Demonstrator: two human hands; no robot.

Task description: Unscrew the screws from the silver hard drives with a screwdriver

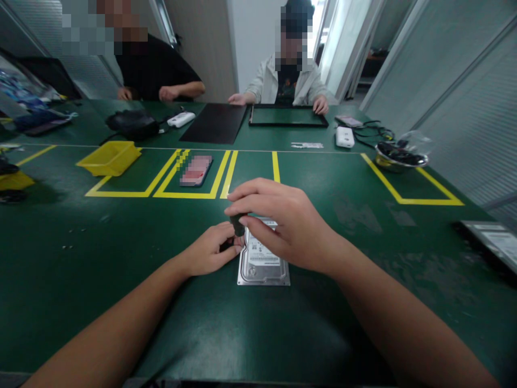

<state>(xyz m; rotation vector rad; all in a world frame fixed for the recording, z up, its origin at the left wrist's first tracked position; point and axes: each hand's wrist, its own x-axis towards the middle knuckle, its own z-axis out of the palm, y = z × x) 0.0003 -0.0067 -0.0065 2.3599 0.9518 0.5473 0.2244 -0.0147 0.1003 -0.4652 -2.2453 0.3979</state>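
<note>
A silver hard drive (pixel 258 272) with a white label lies flat on the green table, in the middle of the view. My right hand (pixel 283 221) arches over its upper part, thumb and fingers closed around the dark handle of a screwdriver (pixel 238 223) held upright at the drive's left edge. The screwdriver's tip is hidden. Against that same edge, my left hand (pixel 214 248) grips the drive with curled fingers, close below the screwdriver; its fingertips are partly hidden.
Small screw-like bits (pixel 75 230) lie at left. Beyond are a yellow bin (pixel 113 158), a phone (pixel 196 170) and a metal bowl (pixel 399 161) of dark parts. Another drive-like device (pixel 490 242) sits far right. Two people sit opposite, one touching a black frame (pixel 288 125).
</note>
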